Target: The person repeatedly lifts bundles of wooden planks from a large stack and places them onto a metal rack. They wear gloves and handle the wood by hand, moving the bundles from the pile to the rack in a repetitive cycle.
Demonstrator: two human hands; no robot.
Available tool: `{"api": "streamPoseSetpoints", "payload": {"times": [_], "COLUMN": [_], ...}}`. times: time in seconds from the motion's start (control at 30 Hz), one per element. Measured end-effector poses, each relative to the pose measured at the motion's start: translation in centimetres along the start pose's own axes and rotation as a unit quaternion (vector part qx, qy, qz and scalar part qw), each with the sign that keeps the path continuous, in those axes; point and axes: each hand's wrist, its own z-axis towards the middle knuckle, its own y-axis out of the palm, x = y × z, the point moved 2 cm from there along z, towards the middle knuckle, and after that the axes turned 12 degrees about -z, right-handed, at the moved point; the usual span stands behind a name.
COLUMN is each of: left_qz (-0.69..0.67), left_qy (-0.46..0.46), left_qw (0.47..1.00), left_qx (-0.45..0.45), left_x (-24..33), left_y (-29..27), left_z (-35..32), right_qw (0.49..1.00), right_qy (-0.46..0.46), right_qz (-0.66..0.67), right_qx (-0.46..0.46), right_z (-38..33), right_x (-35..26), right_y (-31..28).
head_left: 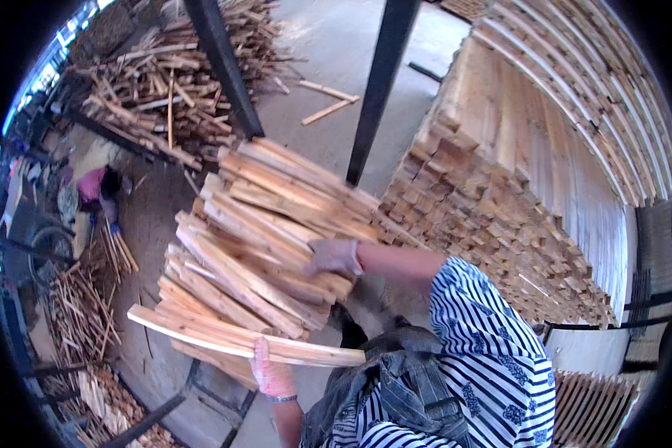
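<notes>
My left hand [274,371], in a pale pinkish glove, grips wooden strips [224,334] near the front of the stack. They are long, light and slightly bowed, with their left ends beyond the pile. Over the right part of the wooden stack [235,272] is my right hand [333,256], also gloved, its fingers and thumb apart against the wood. Nothing is visibly gripped there; slight blur softens the fingertips. The stack's pieces lie roughly side by side, their ends uneven.
Big bundles of cut wood [470,201] stand at right. A loose scrap heap [164,89] lies far left, near dark metal posts [381,89]. Another person [97,187] bends over at left, beside more sticks [82,310]. Dark metal bars [201,392] frame the stack's near side.
</notes>
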Motion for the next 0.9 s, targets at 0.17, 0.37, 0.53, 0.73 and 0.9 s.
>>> {"api": "streamPoseSetpoints", "payload": {"times": [0.17,0.37,0.53,0.73,0.9], "left_qz": [-0.341,-0.308,-0.275,0.029,-0.344], "left_qy": [-0.209,0.049,0.200,0.655,0.168], "left_qw": [0.916,0.910,0.851,0.686,0.669], "left_qx": [0.023,-0.274,-0.400,-0.316,-0.637], "left_x": [8.8,9.7,19.9,39.4,46.1], "left_y": [8.5,25.4,37.7,47.4,60.3], "left_z": [3.9,7.0,0.0,-9.1,-15.8], "right_qw": [0.979,0.902,0.812,0.793,0.786], "right_qy": [-0.017,-0.270,-0.246,-0.204,-0.031], "right_qz": [-0.183,-0.152,-0.213,-0.145,-0.125], "right_qx": [0.083,0.300,0.484,0.556,0.604], "right_z": [-14.2,-21.4,-29.9,-44.7,-54.3], "right_x": [-2.4,7.2,10.4,9.4,12.1], "right_y": [-4.8,-3.3,-10.3,-22.4,-30.3]}}
